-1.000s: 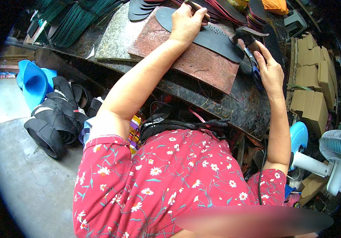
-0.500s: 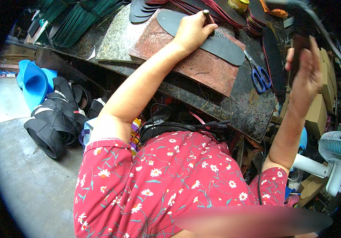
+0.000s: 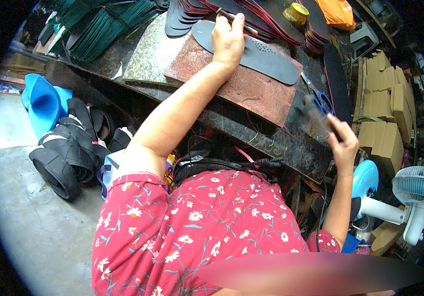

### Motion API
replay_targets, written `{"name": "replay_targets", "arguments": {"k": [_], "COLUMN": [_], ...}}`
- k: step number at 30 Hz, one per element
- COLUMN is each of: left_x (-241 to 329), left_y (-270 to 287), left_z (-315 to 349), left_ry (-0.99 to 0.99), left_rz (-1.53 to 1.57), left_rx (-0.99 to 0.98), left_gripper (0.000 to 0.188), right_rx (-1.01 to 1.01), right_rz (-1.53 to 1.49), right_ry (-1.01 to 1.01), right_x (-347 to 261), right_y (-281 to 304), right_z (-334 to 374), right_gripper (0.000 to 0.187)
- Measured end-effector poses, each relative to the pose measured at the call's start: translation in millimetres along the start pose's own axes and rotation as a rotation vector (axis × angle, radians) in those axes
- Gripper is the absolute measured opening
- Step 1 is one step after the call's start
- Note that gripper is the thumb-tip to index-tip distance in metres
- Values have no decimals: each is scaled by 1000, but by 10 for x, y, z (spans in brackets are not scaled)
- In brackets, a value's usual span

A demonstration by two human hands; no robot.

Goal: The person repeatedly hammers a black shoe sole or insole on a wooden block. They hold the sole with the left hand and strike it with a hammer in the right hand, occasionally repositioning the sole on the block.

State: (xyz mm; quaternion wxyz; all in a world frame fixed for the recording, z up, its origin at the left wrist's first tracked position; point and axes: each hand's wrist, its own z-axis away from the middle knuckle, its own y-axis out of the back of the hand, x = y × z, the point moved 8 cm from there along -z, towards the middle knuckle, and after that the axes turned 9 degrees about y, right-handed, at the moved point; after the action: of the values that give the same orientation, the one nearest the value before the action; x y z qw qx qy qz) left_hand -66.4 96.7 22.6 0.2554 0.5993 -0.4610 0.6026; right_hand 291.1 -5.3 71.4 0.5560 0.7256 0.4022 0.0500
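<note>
A dark rod-shaped metal tool (image 3: 245,28), like a hand punch, lies slanted in the fist of my left hand (image 3: 227,44). That hand rests over a dark grey shoe insole (image 3: 271,65), which has a patch of small holes near its middle. Beneath the insole is a worn reddish slab (image 3: 251,93). At the bench's right side my right hand (image 3: 345,142) has its fingers closed on a blurred greyish tool (image 3: 317,117); its exact kind is smeared by motion. Blue-handled scissors (image 3: 324,102) lie just beyond it, partly covered by the blur.
Stacked dark insoles (image 3: 177,19) and red-edged sheets fan along the bench's back, near a yellow jar (image 3: 295,14). Green bundles (image 3: 108,32) lie far left. Cardboard boxes (image 3: 382,133) and a white fan (image 3: 413,185) stand at right. Black shoe parts (image 3: 69,153) are on the floor.
My right hand has come down and inward from its raised place at the right, toward the scissors. My left hand has shifted left, and its rod tool is now tilted away from the holes.
</note>
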Motion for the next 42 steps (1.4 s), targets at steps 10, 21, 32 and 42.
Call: {"name": "replay_targets", "arguments": {"k": [10, 21, 32, 42], "left_x": [377, 182, 181, 168], "left_y": [422, 1080, 1081, 1130], "left_z": [65, 217, 248, 268], "left_ry": [-299, -141, 3, -71], "left_rz": [-292, -350, -374, -342], "left_rx": [165, 244, 209, 135], "left_gripper": [29, 27, 16, 12], "right_rx": [-181, -165, -122, -467], "right_rz": [135, 50, 221, 289], "right_ry": [313, 485, -71, 168], "right_x": [-489, -562, 93, -698], "right_y": [-370, -856, -783, -821], "right_z": [-711, -1625, -2203, -765], "right_gripper": [36, 52, 46, 85]}}
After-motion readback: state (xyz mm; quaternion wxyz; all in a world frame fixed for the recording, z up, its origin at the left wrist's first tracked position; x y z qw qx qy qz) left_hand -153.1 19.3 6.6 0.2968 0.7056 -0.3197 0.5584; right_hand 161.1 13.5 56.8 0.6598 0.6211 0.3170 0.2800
